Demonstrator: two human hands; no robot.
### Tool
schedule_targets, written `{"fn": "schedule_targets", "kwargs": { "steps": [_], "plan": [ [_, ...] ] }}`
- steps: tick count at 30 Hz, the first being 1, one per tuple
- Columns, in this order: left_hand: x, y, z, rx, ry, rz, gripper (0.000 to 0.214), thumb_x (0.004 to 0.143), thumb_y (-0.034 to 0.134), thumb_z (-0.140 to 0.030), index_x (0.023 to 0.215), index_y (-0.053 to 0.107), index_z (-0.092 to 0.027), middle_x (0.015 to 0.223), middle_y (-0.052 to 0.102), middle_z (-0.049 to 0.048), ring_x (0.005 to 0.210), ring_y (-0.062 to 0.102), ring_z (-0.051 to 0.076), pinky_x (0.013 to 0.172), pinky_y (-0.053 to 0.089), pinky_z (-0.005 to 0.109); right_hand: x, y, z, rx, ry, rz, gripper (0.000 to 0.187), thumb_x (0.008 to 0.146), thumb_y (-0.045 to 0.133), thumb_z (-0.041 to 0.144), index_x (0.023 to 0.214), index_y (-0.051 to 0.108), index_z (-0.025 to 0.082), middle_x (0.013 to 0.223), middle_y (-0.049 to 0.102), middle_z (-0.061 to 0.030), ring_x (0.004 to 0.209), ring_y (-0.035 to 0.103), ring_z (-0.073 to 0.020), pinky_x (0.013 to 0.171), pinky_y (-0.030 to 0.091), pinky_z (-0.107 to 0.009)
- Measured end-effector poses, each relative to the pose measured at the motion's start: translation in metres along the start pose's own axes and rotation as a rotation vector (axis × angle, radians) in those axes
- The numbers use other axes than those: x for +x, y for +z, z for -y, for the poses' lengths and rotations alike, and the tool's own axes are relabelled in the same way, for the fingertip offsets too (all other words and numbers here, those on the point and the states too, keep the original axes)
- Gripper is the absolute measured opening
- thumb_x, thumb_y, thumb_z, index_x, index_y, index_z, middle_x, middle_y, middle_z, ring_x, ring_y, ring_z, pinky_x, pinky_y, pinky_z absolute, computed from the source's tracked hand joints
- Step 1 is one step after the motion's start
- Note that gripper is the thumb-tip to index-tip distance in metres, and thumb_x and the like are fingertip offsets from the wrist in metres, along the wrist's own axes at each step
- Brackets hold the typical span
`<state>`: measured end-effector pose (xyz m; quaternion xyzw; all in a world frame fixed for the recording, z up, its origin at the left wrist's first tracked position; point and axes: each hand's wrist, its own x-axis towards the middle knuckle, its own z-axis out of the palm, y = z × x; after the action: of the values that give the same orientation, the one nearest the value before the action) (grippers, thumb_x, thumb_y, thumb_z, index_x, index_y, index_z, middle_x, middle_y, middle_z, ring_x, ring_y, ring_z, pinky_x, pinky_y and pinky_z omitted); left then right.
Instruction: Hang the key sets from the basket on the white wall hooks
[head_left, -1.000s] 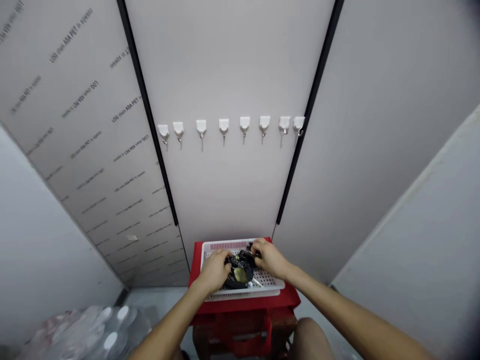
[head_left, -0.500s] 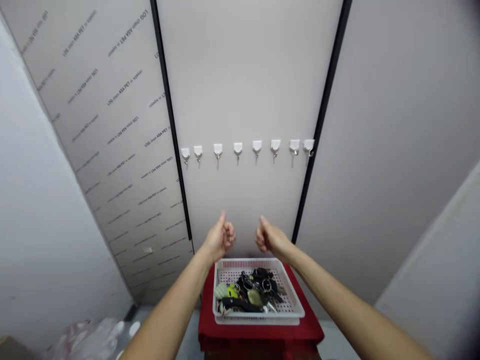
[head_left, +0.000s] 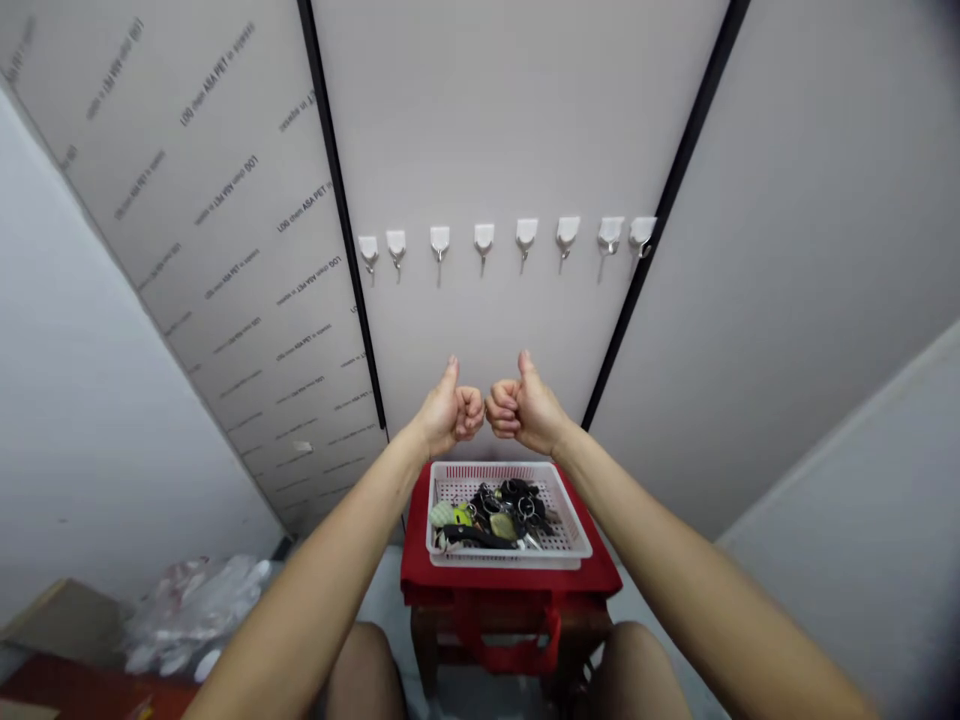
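My left hand (head_left: 452, 410) and my right hand (head_left: 523, 408) are held up in front of the wall panel, knuckles almost meeting. Each makes a fist with the thumb pointing up, and nothing shows in either. Just below them is a white plastic basket (head_left: 510, 562) with slotted sides. Inside it lies a heap of keys (head_left: 531, 508) on rings with dark fobs, along with a black strap (head_left: 478, 537), a yellow-green keychain (head_left: 461, 515) and a pale green round piece (head_left: 441, 514). Above my hands runs a row of several white hooks (head_left: 484, 238) with metal prongs.
The basket stands on a red cloth (head_left: 420, 580) over a wooden stool (head_left: 425, 640) between my knees. Clear plastic bags (head_left: 199, 610) and a cardboard box (head_left: 67, 625) lie at the lower left. Black strips (head_left: 337, 200) edge the middle wall panel.
Both fists have come closer together, with the thumbs now straight up. The camera has tilted lower, so the basket and hooks sit higher in view and my knees show.
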<state>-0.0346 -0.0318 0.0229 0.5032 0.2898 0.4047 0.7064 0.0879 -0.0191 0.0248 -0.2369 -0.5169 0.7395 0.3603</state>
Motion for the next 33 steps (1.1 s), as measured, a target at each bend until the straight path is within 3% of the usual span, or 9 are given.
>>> {"fn": "schedule_targets", "kwargs": {
  "steps": [7, 12, 16, 19, 22, 27, 33],
  "plan": [
    [0.002, -0.009, 0.018, 0.033, -0.053, -0.052, 0.058, 0.062, 0.01, -0.063, 0.038, 0.031, -0.015, 0.028, 0.031, -0.003, 0.024, 0.022, 0.003, 0.031, 0.009, 0.016, 0.003, -0.005, -0.018, 0.01, 0.058, -0.021, 0.052, 0.061, 0.013, 0.065, 0.04, 0.021, 0.017, 0.03, 0.023, 0.0071, 0.026, 0.017, -0.0026, 0.03, 0.013, -0.016],
    [-0.005, -0.019, 0.035, 0.202, -0.076, -0.194, 0.055, 0.062, 0.012, -0.062, 0.043, 0.035, -0.015, 0.034, 0.034, -0.0037, 0.029, 0.027, 0.003, 0.034, 0.016, 0.017, 0.006, -0.006, -0.042, -0.093, 0.092, -0.086, 0.05, 0.062, 0.015, 0.063, 0.042, 0.024, 0.017, 0.032, 0.024, 0.0077, 0.027, 0.019, -0.0027, 0.031, 0.016, -0.017],
    [-0.026, -0.038, 0.067, 0.704, -0.083, -0.328, 0.039, 0.062, 0.035, -0.051, 0.053, 0.044, -0.014, 0.048, 0.044, -0.0018, 0.043, 0.039, 0.007, 0.043, 0.027, 0.019, 0.002, -0.013, -0.082, -0.61, 0.069, -0.228, 0.036, 0.064, 0.036, 0.047, 0.046, 0.036, 0.016, 0.037, 0.034, 0.0059, 0.033, 0.031, -0.0046, 0.036, 0.025, -0.018],
    [-0.044, -0.052, 0.095, 1.127, -0.112, -0.38, 0.021, 0.056, 0.049, -0.034, 0.063, 0.051, -0.015, 0.062, 0.051, 0.001, 0.059, 0.044, 0.012, 0.055, 0.031, 0.022, -0.002, -0.022, -0.112, -1.096, 0.005, -0.244, 0.015, 0.059, 0.047, 0.029, 0.059, 0.051, 0.014, 0.056, 0.052, -0.0001, 0.054, 0.047, -0.0097, 0.052, 0.034, -0.021],
    [-0.053, -0.056, 0.113, 1.291, -0.098, -0.392, 0.019, 0.057, 0.048, -0.025, 0.072, 0.053, -0.016, 0.074, 0.053, 0.0035, 0.071, 0.044, 0.015, 0.064, 0.031, 0.024, -0.004, -0.027, -0.127, -1.411, -0.062, -0.184, 0.025, 0.057, 0.048, 0.022, 0.08, 0.055, 0.017, 0.084, 0.056, -0.0051, 0.079, 0.048, -0.0161, 0.068, 0.033, -0.024],
    [-0.053, -0.053, 0.121, 1.215, -0.051, -0.448, 0.012, 0.057, 0.046, -0.019, 0.068, 0.05, -0.017, 0.067, 0.052, 0.0015, 0.067, 0.044, 0.013, 0.06, 0.031, 0.023, -0.005, -0.025, -0.126, -1.592, -0.006, -0.111, 0.027, 0.062, 0.043, 0.026, 0.086, 0.054, 0.02, 0.082, 0.059, -0.0047, 0.077, 0.051, -0.0168, 0.066, 0.034, -0.024],
    [-0.045, -0.043, 0.119, 0.693, 0.027, -0.455, 0.006, 0.059, 0.044, -0.02, 0.063, 0.044, -0.015, 0.052, 0.041, -0.0041, 0.05, 0.038, 0.007, 0.049, 0.03, 0.018, -0.011, -0.034, -0.123, -1.628, 0.045, -0.196, 0.03, 0.064, 0.037, 0.019, 0.089, 0.053, 0.019, 0.081, 0.06, -0.0058, 0.076, 0.052, -0.0163, 0.066, 0.034, -0.024]
  ]
}}
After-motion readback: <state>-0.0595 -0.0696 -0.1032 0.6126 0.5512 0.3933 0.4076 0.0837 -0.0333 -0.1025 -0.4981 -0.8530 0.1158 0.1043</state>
